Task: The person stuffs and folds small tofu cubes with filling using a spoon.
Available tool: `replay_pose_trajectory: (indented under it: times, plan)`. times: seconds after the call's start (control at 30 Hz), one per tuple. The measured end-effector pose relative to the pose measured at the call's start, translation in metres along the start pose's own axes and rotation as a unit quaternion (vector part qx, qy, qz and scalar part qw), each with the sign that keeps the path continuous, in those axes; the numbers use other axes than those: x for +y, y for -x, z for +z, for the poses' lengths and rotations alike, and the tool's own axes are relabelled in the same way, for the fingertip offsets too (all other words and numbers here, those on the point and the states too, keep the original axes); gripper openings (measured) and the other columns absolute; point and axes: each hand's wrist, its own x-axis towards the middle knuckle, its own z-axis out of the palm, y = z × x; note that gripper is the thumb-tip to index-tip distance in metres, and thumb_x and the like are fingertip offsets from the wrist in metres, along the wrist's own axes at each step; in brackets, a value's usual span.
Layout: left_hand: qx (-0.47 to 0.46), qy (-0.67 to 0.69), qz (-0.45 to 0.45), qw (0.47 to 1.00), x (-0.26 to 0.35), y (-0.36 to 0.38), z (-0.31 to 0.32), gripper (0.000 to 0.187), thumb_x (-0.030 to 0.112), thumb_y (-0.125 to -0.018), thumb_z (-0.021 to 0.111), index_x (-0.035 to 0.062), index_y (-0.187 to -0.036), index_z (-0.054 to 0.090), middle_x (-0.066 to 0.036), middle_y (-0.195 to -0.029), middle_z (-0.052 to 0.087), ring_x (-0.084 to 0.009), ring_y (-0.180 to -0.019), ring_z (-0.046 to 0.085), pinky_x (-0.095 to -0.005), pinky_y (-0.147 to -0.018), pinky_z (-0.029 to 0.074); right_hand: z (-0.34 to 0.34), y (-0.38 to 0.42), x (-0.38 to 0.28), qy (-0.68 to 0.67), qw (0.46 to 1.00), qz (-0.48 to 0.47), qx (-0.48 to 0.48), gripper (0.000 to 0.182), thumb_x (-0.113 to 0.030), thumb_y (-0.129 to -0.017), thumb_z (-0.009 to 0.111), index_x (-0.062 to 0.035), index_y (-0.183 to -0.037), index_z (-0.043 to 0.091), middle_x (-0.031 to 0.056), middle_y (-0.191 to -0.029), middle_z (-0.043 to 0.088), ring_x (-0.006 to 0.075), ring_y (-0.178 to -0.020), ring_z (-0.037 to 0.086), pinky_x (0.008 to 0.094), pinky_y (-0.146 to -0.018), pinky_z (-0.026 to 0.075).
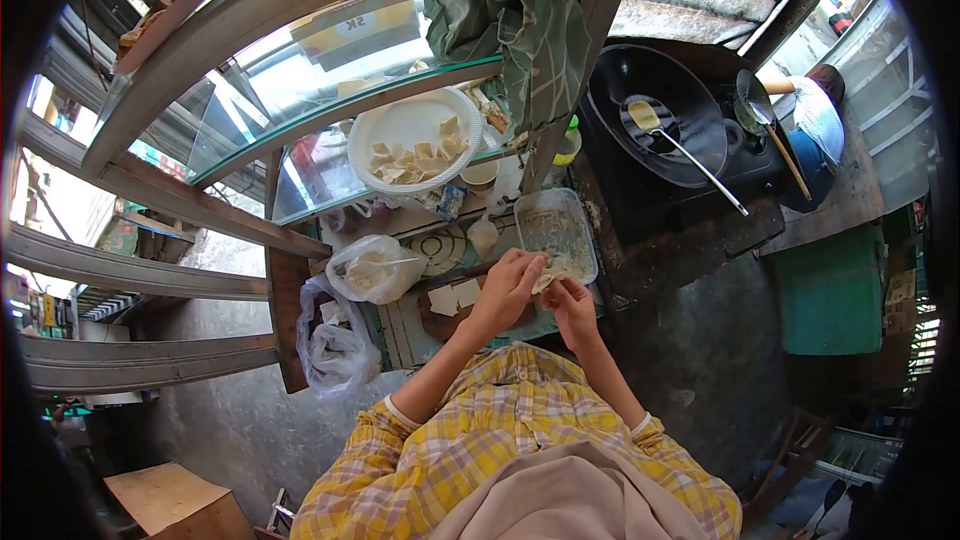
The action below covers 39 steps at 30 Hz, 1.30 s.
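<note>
Between my hands, over the near edge of a clear plastic container (590, 262), is a small pale dumpling wrapper (547, 282), partly folded. My left hand (512, 288) pinches it from the left, and my right hand (572, 312) has its fingertips closed on the other side. Whether there is filling inside is hidden by the fingers. Left of my left wrist, square wrappers (466, 293) lie on a brown board (434, 326). Farther back, a white plate (400, 117) holds several folded dumplings (415, 162).
Plastic bags (375, 268) sit at the counter's left side. Glass shelving with wooden framing (345, 110) rises behind the plate. To the right, a black wok (610, 90) on a stove holds a long-handled spatula (700, 168). A person (815, 125) is beyond the stove.
</note>
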Motion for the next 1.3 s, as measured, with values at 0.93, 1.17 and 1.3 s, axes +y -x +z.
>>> replay_pose_trajectory:
  times: [0.93,1.17,1.3]
  plan:
    - [0.128,0.46,-0.052,0.877,0.006,0.009,0.026,0.023,0.008,-0.086,0.059,-0.0016,-0.107,0.061,-0.003,-0.093,0.062,-0.0063,-0.079,0.056,-0.0206,-0.069,0.045,0.052,-0.006,-0.029,0.071,0.969,-0.232,0.054,0.016,-0.004,-0.083,0.062,0.0005,-0.098,0.065,0.0038,-0.1,0.055,0.0105,-0.09,0.053,0.0226,-0.077,0.042]
    - [0.141,0.328,0.071,0.931,0.029,0.01,0.012,0.017,0.001,-0.082,0.061,-0.0023,-0.099,0.065,-0.006,-0.088,0.062,-0.0086,-0.078,0.055,-0.0203,-0.066,0.043,0.069,0.003,-0.046,0.132,0.947,-0.286,0.064,0.016,-0.002,-0.081,0.064,0.002,-0.096,0.065,0.0059,-0.099,0.055,0.0125,-0.09,0.053,0.0248,-0.079,0.041]
    - [0.12,0.302,0.082,0.942,0.032,0.012,0.007,0.016,-0.001,-0.081,0.062,-0.0017,-0.096,0.066,-0.007,-0.087,0.062,-0.0084,-0.076,0.055,-0.0201,-0.064,0.042,0.073,0.005,-0.05,0.12,0.946,-0.291,0.079,0.014,0.001,-0.079,0.065,0.0024,-0.092,0.064,0.0065,-0.096,0.055,0.0132,-0.089,0.053,0.0257,-0.08,0.041]
